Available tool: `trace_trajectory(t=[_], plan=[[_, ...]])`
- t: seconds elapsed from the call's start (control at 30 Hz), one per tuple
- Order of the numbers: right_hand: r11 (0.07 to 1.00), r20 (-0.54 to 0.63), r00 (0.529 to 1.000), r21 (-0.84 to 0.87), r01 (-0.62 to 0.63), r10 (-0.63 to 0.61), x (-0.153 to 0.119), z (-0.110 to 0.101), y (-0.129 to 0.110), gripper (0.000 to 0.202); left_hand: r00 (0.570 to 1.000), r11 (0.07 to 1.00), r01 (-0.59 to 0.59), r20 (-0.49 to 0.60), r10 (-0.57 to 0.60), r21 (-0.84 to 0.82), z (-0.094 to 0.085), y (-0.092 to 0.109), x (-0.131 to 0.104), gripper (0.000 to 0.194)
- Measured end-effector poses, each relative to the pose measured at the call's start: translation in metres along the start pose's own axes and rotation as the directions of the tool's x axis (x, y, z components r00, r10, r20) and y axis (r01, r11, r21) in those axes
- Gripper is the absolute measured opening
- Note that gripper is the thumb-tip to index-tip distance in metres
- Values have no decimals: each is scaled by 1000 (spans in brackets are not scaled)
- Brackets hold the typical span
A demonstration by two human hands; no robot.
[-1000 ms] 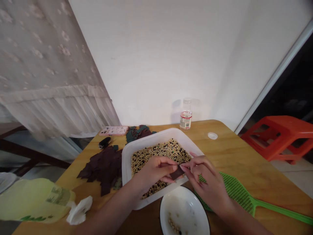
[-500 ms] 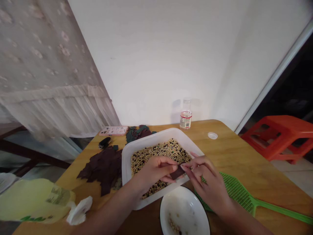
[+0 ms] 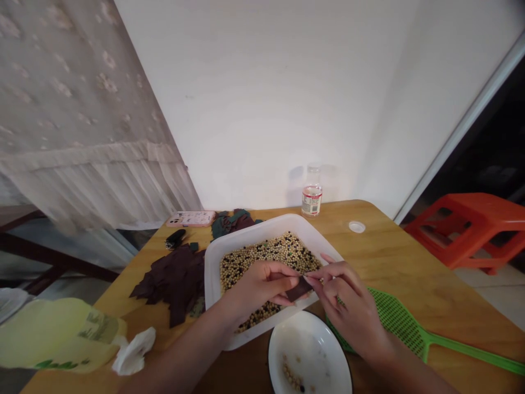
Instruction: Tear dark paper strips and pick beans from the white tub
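Observation:
Between the fingertips of both hands is a small dark brown strip (image 3: 298, 290), like those in the pile. My left hand (image 3: 266, 284) pinches its left side, and my right hand (image 3: 346, 295) pinches its upper right edge. Both hands are over the near right part of a white plastic tray (image 3: 213, 295). Light and dark beads (image 3: 270, 253) spread across the tray's bottom. Just in front of the tray is a white bowl (image 3: 315, 350) with a few beads in it. Whether a bead lies between my fingertips is hidden.
Left of the tray lie a brown strip pile (image 3: 174, 282), a black key fob (image 3: 175, 238) and a phone (image 3: 191, 219). Greenish strips (image 3: 232, 222) lie behind it. A green fly swatter (image 3: 397, 323) is under my right hand. A clear bottle (image 3: 312, 197) and white cap (image 3: 356, 226) stand farther back.
Hardly anything differs. Both hands keep their pinch on the brown strip, and my right fingertips have shifted very slightly along its upper edge.

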State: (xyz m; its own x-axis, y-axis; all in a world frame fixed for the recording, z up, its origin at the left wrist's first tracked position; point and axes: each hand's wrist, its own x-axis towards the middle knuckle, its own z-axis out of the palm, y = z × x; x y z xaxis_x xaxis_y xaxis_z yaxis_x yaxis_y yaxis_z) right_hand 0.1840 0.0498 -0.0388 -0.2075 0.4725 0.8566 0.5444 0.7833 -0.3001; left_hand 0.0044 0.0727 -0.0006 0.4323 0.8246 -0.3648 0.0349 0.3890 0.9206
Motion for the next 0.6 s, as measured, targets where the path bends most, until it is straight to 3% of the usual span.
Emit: trace_trajectory(t=[0.6], plan=[[999,-40,999,-31,12,-14,4,0,-2,27,1000,1000,-15,5,16,-23,0,0,0,36]])
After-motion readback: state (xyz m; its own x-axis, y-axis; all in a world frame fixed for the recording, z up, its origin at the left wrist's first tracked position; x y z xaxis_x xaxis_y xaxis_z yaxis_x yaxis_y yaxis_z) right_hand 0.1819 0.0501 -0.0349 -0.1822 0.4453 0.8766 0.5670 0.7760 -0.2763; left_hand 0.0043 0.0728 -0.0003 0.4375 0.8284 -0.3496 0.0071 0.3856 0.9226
